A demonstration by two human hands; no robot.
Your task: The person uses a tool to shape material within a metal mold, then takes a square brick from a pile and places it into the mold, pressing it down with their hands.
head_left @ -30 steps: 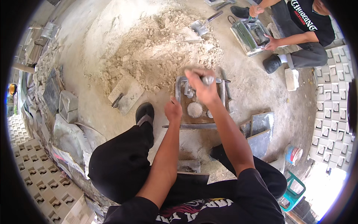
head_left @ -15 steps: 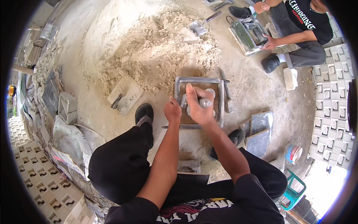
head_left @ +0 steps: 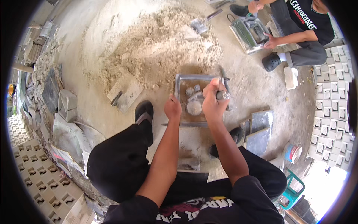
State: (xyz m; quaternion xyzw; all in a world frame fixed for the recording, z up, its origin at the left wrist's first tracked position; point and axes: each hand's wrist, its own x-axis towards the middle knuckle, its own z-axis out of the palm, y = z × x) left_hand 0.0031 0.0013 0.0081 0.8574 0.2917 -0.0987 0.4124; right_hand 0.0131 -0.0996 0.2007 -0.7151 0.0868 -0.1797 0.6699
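A grey rectangular mould frame [head_left: 197, 76] lies on the ground between my feet. Inside it are brown material and pale rounded forms, the biggest a round lump [head_left: 194, 108] near the middle. My left hand [head_left: 173, 108] is closed around the frame's left side, thumb up. Over the frame's right side, my right hand [head_left: 214, 104] grips a grey, round-ended tool [head_left: 223, 95]; most of it is hidden in the fist, so its kind is unclear. A dark bar lies along the ground beyond the frame's right rim.
Beyond the frame spreads a heap of pale crumbly soil [head_left: 149, 48] with a trowel [head_left: 199, 26] on it. Grey slabs [head_left: 257, 142] lie by my right foot, a board [head_left: 126, 91] by my left. At far right a co-worker holds another mould [head_left: 246, 37]. A green stool [head_left: 292, 190] stands nearby.
My right hand has moved right with the tool, from over the frame's middle to its right side, uncovering the rounded forms. My left hand stays at the left rim.
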